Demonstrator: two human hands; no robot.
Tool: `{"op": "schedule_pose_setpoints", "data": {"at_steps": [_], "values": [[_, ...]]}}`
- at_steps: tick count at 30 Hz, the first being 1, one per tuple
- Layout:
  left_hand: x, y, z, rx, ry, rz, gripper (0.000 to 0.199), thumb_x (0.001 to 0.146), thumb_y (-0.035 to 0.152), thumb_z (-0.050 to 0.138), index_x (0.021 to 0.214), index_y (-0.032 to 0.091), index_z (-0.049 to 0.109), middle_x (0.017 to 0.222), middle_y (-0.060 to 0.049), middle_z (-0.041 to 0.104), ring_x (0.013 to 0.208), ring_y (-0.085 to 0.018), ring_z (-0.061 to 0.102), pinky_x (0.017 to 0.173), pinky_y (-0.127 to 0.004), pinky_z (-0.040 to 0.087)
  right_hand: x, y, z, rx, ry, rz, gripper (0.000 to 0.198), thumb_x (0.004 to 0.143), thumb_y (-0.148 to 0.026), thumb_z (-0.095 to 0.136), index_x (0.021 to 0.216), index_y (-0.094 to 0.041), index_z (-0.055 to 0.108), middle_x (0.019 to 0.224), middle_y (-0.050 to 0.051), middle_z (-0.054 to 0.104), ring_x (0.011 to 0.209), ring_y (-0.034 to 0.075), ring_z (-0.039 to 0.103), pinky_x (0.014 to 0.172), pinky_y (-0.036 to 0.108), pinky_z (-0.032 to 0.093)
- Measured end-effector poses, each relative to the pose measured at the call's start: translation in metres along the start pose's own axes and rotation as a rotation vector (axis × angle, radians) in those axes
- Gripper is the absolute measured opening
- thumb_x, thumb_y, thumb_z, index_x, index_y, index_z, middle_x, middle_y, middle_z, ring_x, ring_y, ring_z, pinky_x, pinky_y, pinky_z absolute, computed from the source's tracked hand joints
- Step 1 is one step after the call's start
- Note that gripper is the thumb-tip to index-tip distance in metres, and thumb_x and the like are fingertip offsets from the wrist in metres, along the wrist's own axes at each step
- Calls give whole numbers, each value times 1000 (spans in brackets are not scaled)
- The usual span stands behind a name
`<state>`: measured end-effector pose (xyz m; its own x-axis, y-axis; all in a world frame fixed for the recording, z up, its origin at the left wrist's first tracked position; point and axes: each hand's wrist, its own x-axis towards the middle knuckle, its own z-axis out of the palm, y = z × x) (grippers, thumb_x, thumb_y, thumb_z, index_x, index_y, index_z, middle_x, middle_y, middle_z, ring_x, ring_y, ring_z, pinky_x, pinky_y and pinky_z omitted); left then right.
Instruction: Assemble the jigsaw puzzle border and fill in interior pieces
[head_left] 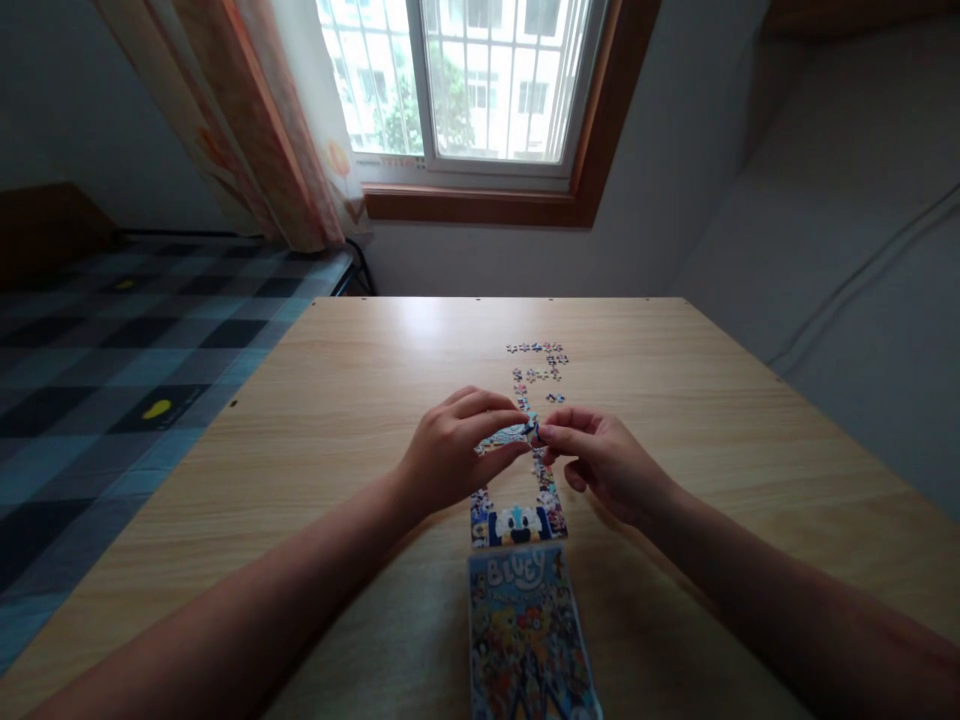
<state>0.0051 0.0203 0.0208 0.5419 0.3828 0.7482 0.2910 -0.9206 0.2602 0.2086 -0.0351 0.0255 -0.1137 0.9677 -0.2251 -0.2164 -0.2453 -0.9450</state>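
Note:
Pinched between the thumb and fingertips of my right hand (611, 460) is a small dark blue and white puzzle piece (532, 431). Opposite it, my left hand (461, 445) curves with thumb and fingers apart around the piece's near side; whether they touch it I cannot tell. Below both hands lies a partly joined jigsaw puzzle (519, 525), a frame with a blue-and-white dog face along its front edge and bare wood inside. My left hand hides part of its left side. Loose puzzle pieces (536, 375) trail beyond it in a bent line.
A puzzle box (529, 635) marked "BLUEY" lies in front of the puzzle on the wooden table (337, 440). To the left is a bed with a checked cover (187, 340). Behind the table are a curtain (277, 130) and a barred window (495, 90).

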Motion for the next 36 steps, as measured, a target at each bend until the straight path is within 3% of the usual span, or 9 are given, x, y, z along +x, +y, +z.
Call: {"op": "schedule_pose_setpoints", "data": {"at_steps": [6,12,15,28,36], "values": [[0,2,1,9,-12,-6,13,91,29,69,102,22,70,99,-6,75,87,-17,68,77,-35,59,1,5,-2,-48,-9,-62,25,70,-38,85,78,-21,68,70,2,66,65,15,62,38,19,36],[-1,-1,-1,39,-24,22,14,91,27,69,103,21,70,100,-6,74,89,-18,68,78,-34,58,6,7,-10,-326,44,-375,18,76,-37,81,82,-22,73,81,5,71,67,15,62,43,24,46],[-2,-2,-2,41,-15,34,14,90,27,69,103,21,69,99,-6,74,89,-18,67,79,-34,57,6,5,-12,-385,71,-450,15,77,-34,80,82,-21,75,82,5,72,73,17,64,44,23,48],[-1,3,0,55,0,75,18,88,33,73,92,19,63,90,-4,71,81,-16,65,71,-30,54,5,16,-7,-195,-56,-386,15,76,-28,83,88,-22,78,76,2,75,59,11,65,43,19,51],[0,4,-3,87,-17,152,15,91,30,71,98,18,65,92,-4,71,80,-15,64,70,-29,55,6,8,-6,-134,12,-365,14,73,-29,83,83,-20,78,70,3,74,62,15,68,41,20,51]]}}
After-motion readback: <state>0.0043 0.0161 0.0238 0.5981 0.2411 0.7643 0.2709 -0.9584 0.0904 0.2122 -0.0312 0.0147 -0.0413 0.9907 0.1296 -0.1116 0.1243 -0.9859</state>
